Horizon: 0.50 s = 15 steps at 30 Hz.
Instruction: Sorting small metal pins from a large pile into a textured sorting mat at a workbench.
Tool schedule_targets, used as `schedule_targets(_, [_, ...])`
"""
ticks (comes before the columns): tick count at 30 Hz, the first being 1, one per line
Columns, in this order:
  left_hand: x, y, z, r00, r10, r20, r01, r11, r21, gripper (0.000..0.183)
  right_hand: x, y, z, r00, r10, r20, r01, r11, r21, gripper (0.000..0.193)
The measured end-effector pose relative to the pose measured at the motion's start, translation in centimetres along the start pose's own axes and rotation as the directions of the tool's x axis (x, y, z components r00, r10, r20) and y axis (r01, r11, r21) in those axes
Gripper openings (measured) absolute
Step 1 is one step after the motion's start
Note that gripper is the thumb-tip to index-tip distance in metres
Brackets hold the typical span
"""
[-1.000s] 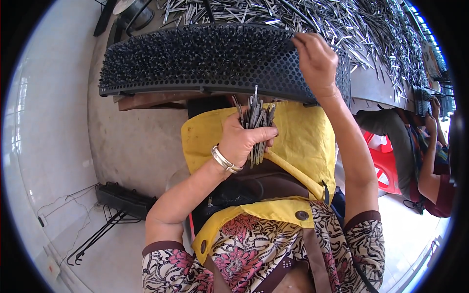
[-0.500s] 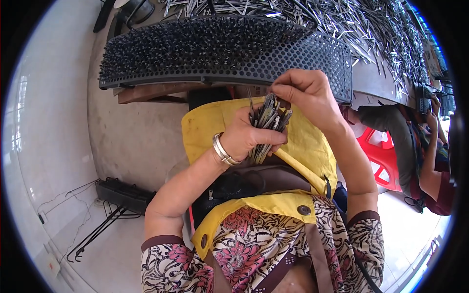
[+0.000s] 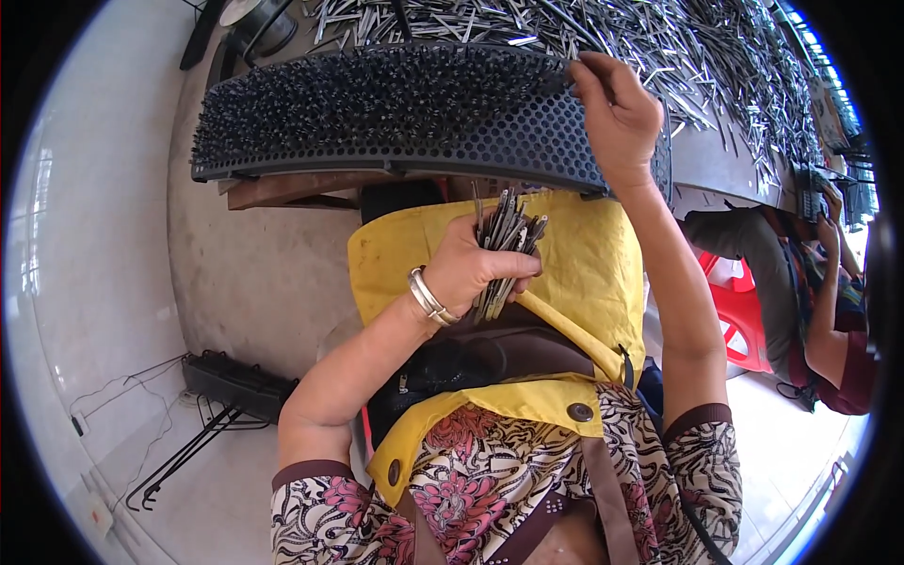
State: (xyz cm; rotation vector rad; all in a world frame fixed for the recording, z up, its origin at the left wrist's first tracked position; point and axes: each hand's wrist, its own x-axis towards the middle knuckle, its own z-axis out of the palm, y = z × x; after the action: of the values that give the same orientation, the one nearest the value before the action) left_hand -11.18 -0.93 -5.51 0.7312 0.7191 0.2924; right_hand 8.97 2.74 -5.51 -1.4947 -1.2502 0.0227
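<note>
A bundle of thin dark metal strips [image 3: 504, 243] stands in my left hand [image 3: 461, 268], whose fingers are wrapped round it above my lap. My right hand [image 3: 623, 118] reaches over the right part of a curved black perforated panel [image 3: 541, 132]. Its thumb and fingers are pinched together at the panel's far edge; what they hold, if anything, is too small to make out. Dark upright pieces [image 3: 348, 99] stand densely across the panel's left and middle, while bare round holes show at its right and along its near edge.
Beyond the panel, loose metal strips [image 3: 659, 52] cover a table. A yellow apron [image 3: 589, 245] spreads over my lap. At the right another person [image 3: 772, 273] sits by a red plastic stool [image 3: 730, 306]. A black rack-like object [image 3: 235, 381] stands on the floor at left.
My right hand has moved from the bundle up and away to the panel's far edge at right. The left hand still grips the strips, nearly in the same place.
</note>
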Motion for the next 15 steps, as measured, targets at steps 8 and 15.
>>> schedule_targets(8, [-0.1,0.3,-0.1,0.999,-0.012,-0.035,0.012,1.0,0.002,0.03,0.6,1.5,1.5,0.89,-0.406,0.208,0.439,0.885,-0.152,0.01])
schedule_targets(15, [0.1,0.7,-0.1,0.999,-0.035,-0.022,0.035,0.999,0.024,0.03,1.6,1.2,1.6,0.831,-0.392,0.394,0.528,0.778,-0.341,0.014])
